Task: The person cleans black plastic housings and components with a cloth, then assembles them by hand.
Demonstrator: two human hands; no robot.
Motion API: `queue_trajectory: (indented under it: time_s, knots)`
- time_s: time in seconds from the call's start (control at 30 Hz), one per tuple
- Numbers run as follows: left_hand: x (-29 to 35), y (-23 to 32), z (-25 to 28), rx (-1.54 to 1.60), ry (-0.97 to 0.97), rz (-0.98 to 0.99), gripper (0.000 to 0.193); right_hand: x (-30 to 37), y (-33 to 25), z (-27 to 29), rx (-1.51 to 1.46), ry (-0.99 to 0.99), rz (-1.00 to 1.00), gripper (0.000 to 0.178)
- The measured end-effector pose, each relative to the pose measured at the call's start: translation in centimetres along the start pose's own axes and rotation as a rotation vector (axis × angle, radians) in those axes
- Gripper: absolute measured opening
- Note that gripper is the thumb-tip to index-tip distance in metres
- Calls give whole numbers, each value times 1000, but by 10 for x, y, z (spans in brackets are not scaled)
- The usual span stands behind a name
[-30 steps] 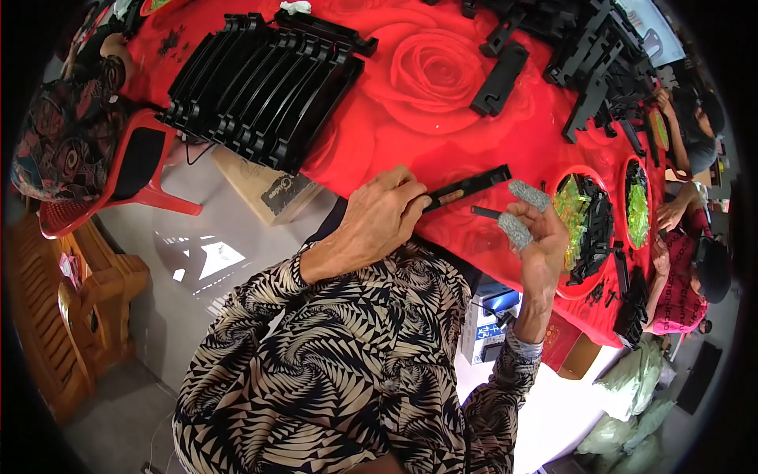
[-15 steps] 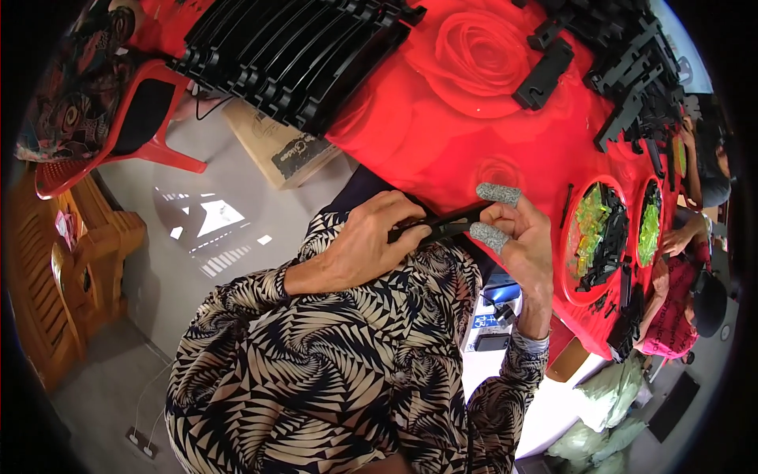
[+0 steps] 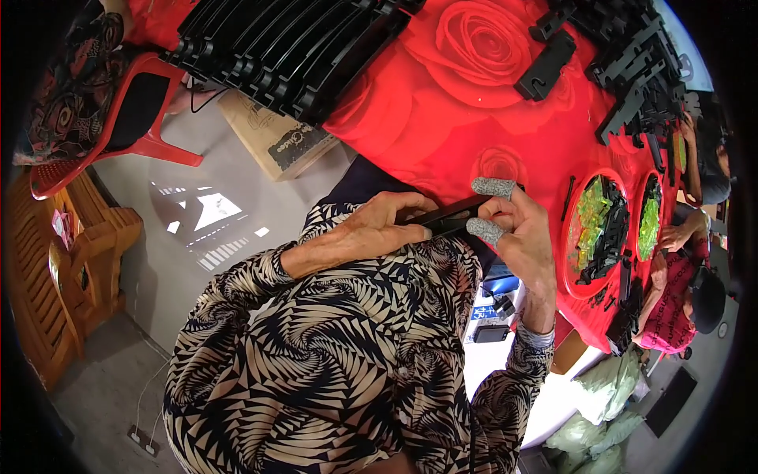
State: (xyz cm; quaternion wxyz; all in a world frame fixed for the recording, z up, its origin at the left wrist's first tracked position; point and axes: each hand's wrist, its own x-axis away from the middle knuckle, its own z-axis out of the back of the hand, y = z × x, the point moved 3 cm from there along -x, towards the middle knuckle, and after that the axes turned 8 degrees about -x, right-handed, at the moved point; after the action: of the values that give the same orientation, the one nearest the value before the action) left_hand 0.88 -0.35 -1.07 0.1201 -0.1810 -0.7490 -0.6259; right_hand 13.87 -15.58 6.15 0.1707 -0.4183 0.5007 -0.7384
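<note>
Between my two hands, just off the near edge of the red rose-patterned tablecloth (image 3: 442,150), is a long black plastic part (image 3: 452,215). My left hand (image 3: 379,227) is closed on its left end, thumb along the near side. At the other end my right hand (image 3: 517,229) grips it with curled fingers. Grey cots cover two digits of that hand, and its fingers hide part of the black piece. Beyond, a single black block-shaped part (image 3: 546,66) lies on the cloth.
Far left on the table stands a row of long black parts (image 3: 292,47). Black pieces (image 3: 639,71) pile up far right. Red trays (image 3: 566,261) hold yellow-green and black bits. People work along the right side. A cardboard box (image 3: 272,142) and red chair (image 3: 150,146) stand left.
My left fingers have shifted on the black part, with the thumb lying straighter along it. The part has tilted slightly, and my right hand has moved a little to the left.
</note>
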Motion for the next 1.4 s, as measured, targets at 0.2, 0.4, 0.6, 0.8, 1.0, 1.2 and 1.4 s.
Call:
queue_trajectory:
  time_s: [0.2,0.4,0.6,0.8,1.0,1.2,1.4]
  knots:
    - [-4,1,-2,-46,30,-73,35,-1,4,2,-64,-19,13,46]
    - [-2,7,-3,-78,46,-79,35,0,9,-1,-51,-13,54,45]
    - [0,12,-2,-215,4,-2,37,3,8,-2,-29,13,92,46]
    - [0,11,-4,-219,41,30,36,1,15,1,1,16,95,46]
    - [1,13,-6,-256,109,-69,34,4,11,-2,26,27,52,46]
    - [1,14,-6,-294,127,-78,33,5,11,-5,-96,31,61,44]
    - [1,18,-7,-339,140,-61,32,8,12,-8,-10,54,117,41]
